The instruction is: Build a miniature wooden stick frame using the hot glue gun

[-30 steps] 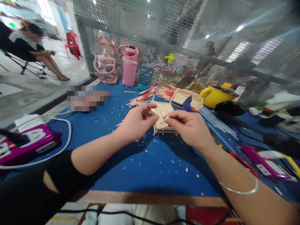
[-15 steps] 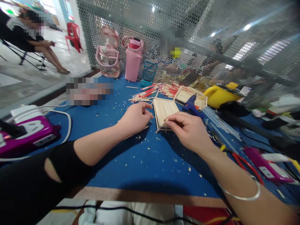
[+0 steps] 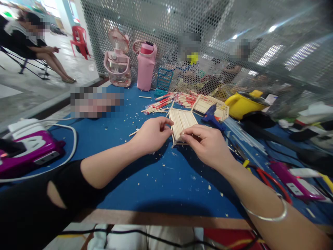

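Note:
A panel of pale wooden sticks laid side by side (image 3: pixel 182 119) lies on the blue tabletop, with a stick frame along its edges. My left hand (image 3: pixel 154 134) is at the panel's left edge, thumb and forefinger apart, their tips at the border stick. My right hand (image 3: pixel 212 144) is closed in a pinch over the panel's near right part; a small pale stick end shows at its fingertips, and the rest is hidden. Behind the panel stands a second stick-built piece with railings (image 3: pixel 199 105). A blue glue gun (image 3: pixel 212 116) lies beside it.
Red-and-white packs of sticks (image 3: pixel 162 103) lie behind. Clear glue sticks (image 3: pixel 241 133), red-handled pliers (image 3: pixel 270 182) and a yellow pot (image 3: pixel 239 104) are at right. A purple power strip (image 3: pixel 49 147) is at left. Pink bottles (image 3: pixel 146 69) stand by a perforated metal screen (image 3: pixel 166 21).
My left hand has moved slightly right, and its fingertips have come to the panel's left edge. My right hand keeps its pinch, nearly in place. The view has shifted a little.

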Motion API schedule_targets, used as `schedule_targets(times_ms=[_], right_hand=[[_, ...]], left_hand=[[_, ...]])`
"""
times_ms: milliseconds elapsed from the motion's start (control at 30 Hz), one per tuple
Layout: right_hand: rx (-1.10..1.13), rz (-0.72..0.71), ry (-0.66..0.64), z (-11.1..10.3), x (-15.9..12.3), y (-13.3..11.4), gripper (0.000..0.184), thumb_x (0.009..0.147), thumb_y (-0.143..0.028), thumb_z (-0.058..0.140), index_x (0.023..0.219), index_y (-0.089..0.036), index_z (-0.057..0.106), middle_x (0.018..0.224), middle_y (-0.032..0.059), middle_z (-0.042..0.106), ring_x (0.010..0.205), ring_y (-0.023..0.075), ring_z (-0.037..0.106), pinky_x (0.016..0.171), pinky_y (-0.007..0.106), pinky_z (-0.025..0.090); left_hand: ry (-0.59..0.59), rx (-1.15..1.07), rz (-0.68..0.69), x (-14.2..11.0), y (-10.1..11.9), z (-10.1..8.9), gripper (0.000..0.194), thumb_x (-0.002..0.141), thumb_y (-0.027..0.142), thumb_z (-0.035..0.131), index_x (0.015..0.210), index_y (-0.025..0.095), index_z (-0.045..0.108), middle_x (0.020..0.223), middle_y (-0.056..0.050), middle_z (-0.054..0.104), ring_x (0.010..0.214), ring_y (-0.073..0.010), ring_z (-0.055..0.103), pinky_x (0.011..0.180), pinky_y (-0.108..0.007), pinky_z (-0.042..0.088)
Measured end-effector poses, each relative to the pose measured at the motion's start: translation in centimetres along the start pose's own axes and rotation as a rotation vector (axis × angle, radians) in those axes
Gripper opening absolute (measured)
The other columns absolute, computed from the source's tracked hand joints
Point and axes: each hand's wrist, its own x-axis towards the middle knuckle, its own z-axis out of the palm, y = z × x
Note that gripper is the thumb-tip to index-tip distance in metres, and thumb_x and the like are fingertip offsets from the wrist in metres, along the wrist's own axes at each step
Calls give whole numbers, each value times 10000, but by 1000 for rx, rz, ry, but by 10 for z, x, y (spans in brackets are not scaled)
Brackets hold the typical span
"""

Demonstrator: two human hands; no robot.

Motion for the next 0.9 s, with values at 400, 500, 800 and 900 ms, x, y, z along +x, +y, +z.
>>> schedule_targets(times_ms=[400,500,800,900], right_hand=[[38,154,383,-49,-1,6,142,809,-269,628,929,-218,680,727,22,634,585,139,544,509,284,432],[58,187,487,-54,-4,23,143,841,-256,583,955,-229,664,765,44,634,639,165,549,558,311,437],[143,344,428,-26,-19,70,321,702,-81,494,982,-181,616,824,33,623,673,148,565,588,282,445],[116,338,428,-30,-20,67,365,682,-54,479,990,-182,626,841,36,633,698,148,577,595,275,446]], left_hand=[[-12,-132,170,-8,8,2,400,727,96,540,1121,149,580,989,-55,671,881,-143,612,745,-276,492],[40,-48,271,-13,14,1,385,766,149,569,1150,155,572,1011,-60,659,919,-153,602,807,-303,487],[187,566,697,-29,21,-11,443,828,22,433,1164,259,599,1136,-56,591,1043,-193,558,918,-385,452],[179,705,686,-36,23,-11,504,812,18,457,1232,280,552,1201,-67,554,1097,-230,519,966,-449,416]])
